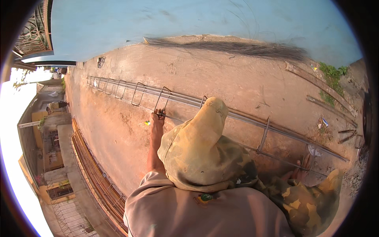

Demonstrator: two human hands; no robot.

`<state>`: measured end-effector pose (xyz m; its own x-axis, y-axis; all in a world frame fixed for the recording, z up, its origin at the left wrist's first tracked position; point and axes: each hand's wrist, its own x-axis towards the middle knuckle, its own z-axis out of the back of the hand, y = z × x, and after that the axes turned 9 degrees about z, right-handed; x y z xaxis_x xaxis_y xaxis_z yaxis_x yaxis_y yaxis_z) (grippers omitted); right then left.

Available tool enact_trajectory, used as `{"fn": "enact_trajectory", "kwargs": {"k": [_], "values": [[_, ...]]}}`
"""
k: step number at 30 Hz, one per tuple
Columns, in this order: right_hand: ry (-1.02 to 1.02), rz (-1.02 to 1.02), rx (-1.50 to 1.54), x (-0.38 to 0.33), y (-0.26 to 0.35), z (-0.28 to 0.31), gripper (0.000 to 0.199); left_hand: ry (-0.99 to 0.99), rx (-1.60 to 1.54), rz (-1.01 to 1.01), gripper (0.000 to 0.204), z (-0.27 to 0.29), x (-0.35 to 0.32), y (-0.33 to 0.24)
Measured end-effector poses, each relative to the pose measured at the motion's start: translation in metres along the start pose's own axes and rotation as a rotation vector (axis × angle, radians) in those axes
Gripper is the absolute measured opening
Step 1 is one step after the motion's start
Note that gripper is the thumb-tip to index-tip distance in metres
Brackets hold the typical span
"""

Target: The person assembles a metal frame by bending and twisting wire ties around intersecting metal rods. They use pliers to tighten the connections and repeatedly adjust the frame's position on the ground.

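Note:
A long, narrow rebar cage (138,93) of thin steel rods and square stirrups lies across the dirt ground in front of me. My left hand (158,114) is closed at the lower corner of one stirrup, where it meets the near rod. Off to the right, in shade, my right hand (302,167) grips the near rod close to the cage's right end; its fingers show only in part. My raised knee in camouflage trousers (213,138) stands between the two hands and hides the middle of the cage.
A bundle of thin wires (233,48) lies along the blue wall (189,17). Wooden planks (319,85) and green weeds (332,79) are at the right. Many long brown rods (92,166) lie in a pile at the left. Farther back, a person (57,106) bends near a building.

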<state>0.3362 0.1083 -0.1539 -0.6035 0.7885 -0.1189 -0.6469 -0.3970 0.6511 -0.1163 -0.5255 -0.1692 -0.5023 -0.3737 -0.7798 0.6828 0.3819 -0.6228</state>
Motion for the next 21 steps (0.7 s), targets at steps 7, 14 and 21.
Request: {"fn": "enact_trajectory", "kwargs": {"k": [7,14,21], "values": [[0.023,0.002,-0.18,-0.001,-0.023,0.023,0.036,-0.105,0.332,-0.045,0.024,-0.018,-0.023,-0.01],[0.008,0.012,-0.309,-0.004,-0.044,0.046,0.037,0.011,0.821,-1.088,0.042,-0.21,-0.058,-0.06],[-0.039,0.037,-0.557,0.022,-0.072,0.109,0.039,0.44,1.732,-1.425,0.065,-0.372,-0.055,0.029]]}}
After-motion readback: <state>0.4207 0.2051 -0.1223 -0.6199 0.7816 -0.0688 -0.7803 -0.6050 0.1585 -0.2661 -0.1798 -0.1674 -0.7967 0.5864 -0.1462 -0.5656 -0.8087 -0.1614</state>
